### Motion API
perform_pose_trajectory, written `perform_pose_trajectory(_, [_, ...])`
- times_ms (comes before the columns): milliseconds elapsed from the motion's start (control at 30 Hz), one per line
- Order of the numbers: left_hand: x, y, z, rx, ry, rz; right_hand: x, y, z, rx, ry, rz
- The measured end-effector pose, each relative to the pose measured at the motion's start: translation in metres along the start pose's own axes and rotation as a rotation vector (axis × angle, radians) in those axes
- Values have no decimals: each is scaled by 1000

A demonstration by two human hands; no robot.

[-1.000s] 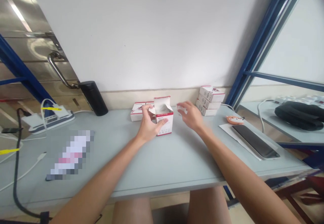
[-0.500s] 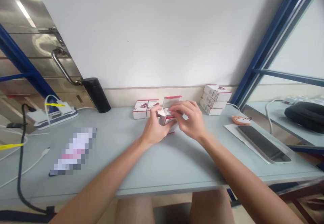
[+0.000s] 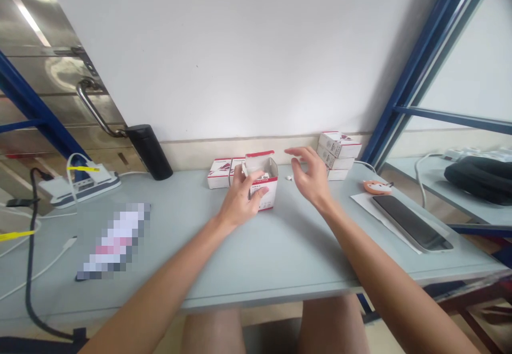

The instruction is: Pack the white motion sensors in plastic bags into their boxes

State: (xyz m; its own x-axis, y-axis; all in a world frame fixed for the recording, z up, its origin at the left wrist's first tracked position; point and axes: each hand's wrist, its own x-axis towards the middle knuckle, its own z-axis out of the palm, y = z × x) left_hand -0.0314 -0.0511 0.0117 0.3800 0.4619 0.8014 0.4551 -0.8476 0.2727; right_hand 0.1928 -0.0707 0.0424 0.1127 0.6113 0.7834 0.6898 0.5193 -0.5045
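My left hand [image 3: 240, 199] grips a small white and red box [image 3: 264, 186] that stands on the grey table [image 3: 248, 258] with its top flap up. Something white lies inside the box. My right hand [image 3: 310, 175] hovers just to the right of the box, fingers spread and holding nothing. A tiny white piece [image 3: 288, 178] lies on the table under that hand's fingers.
Two closed boxes [image 3: 222, 171] lie behind the open one, and a stack of three [image 3: 338, 154] stands at the back right. A phone [image 3: 412, 222] on paper and an orange fox-shaped item [image 3: 376, 187] lie right. A black cylinder [image 3: 150, 151], a power strip [image 3: 82, 180] and cables sit left.
My right hand, which was at the box's opening half a second ago, has lifted away to the right and opened. The left hand stays on the box.
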Motion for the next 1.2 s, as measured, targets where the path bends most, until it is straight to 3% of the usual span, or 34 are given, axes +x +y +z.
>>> perform_pose_trajectory(67, [1,4,-2,5,-16,-27,-2,25,6,-197,-123,164])
perform_pose_trajectory(200, [3,8,-5,25,-7,-40,-14,59,21,-435,-452,285])
perform_pose_trajectory(300, [3,8,-4,61,-4,-19,-18,68,29,-427,-512,339])
perform_pose_trajectory(367, [2,9,-2,98,5,-2,-14,65,29,-355,-448,358])
perform_pose_trajectory(433, [1,9,-1,154,25,21,-8,56,24,-224,-295,299])
perform_pose_trajectory(600, [1,10,0,361,43,69,-1,12,10,47,298,-201])
perform_pose_trajectory(667, [2,10,-1,405,35,74,-5,-1,10,28,343,-375])
perform_pose_trajectory(767, [3,11,-1,432,32,59,-11,-8,13,-44,155,-485])
perform_pose_trajectory(867, [3,11,0,450,30,42,-13,-4,15,-131,-5,-465])
perform_pose_trajectory(1033, [3,9,1,402,33,42,-10,-6,9,-224,-192,-407])
perform_pose_trajectory(1200, [2,2,1,265,74,-48,-14,-22,8,-176,-316,-381])
